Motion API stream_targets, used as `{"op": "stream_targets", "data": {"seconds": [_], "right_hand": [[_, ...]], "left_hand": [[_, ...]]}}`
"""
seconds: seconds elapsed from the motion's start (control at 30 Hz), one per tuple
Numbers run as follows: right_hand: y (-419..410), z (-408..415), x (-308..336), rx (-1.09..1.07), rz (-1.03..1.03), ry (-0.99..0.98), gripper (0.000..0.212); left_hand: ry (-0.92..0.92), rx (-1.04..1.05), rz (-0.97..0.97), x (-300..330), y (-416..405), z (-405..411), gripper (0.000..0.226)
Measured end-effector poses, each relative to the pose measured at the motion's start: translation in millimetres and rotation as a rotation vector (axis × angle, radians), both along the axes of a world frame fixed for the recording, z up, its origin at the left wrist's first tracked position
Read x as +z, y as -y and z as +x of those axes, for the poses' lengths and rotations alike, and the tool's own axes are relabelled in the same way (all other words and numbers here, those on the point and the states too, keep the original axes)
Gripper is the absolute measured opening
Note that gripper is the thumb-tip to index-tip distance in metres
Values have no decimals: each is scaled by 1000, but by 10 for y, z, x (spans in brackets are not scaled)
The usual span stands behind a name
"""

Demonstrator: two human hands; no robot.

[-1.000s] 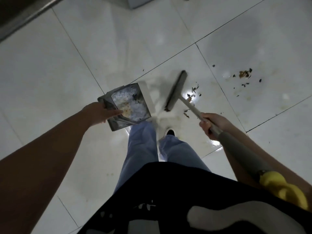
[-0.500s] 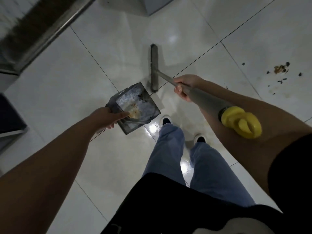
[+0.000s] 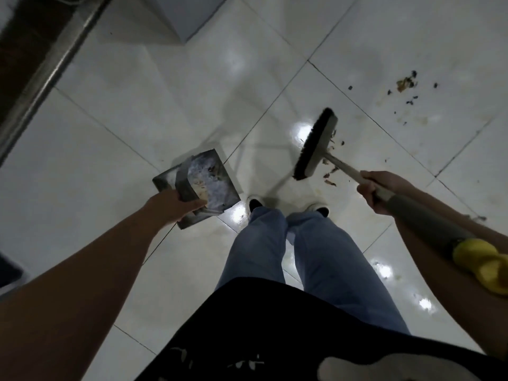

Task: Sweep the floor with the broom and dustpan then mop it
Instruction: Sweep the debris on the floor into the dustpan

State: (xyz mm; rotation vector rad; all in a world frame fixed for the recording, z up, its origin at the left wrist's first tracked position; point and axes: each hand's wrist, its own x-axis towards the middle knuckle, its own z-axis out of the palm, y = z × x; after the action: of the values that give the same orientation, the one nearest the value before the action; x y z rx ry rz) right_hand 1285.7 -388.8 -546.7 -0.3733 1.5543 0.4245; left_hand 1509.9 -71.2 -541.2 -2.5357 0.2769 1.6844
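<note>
Compared with half a second ago, the broom is no longer in front of the dustpan: its head now stands on the floor further to the right, ahead of the right hand, with small scraps of dirt just beside it on the handle side. The right hand has also drawn back toward the body and grips the pale stick of the broom with curled fingers. The left hand holds the dustpan as before, fingers closed on its near edge, and the pan is tilted above the floor in front of this hand. The broom head is a long narrow bar, pale on top, with a dark row of bristles along the left side. Its handle becomes a thicker grey sleeve below the right hand and ends in a yellow rounded cap near the right forearm. The dustpan is a grey, boxy, metal-looking scoop with whitish dust and some yellowish crumbs inside. The floor is of large glossy white tiles with thin dark joints. More debris lies far ahead of the right hand.
</note>
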Motion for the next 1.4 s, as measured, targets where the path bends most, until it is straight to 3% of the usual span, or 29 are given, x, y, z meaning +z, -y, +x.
{"op": "stream_targets", "data": {"seconds": [0.37, 0.5, 0.57, 0.73, 0.97, 1.13, 1.3, 1.4], "right_hand": [[830, -1177, 53, -98, -67, -89, 26], [902, -1354, 41, 133, -275, -207, 25], [859, -1317, 23, 173, -344, -158, 27], [936, -1067, 111, -137, -121, 107, 20], [983, -654, -73, -16, 38, 255, 24], [1140, -862, -282, 49, -51, 193, 26], [1482, -1562, -226, 99, -58, 108, 19], [1641, -1965, -127, 38, -32, 34, 26]], "left_hand": [[24, -354, -80, 32, 1445, -442, 59], [35, -416, -101, 61, 1951, -638, 59], [45, -425, -116, 48, 2143, -724, 57], [80, -415, -63, 66, 2464, -760, 68], [129, -490, 16, -8, 2655, -792, 66], [172, -611, 72, -48, 2710, -796, 59], [147, -604, 70, -41, 2925, -807, 52], [106, -542, 23, -62, 3060, -890, 52]]}}
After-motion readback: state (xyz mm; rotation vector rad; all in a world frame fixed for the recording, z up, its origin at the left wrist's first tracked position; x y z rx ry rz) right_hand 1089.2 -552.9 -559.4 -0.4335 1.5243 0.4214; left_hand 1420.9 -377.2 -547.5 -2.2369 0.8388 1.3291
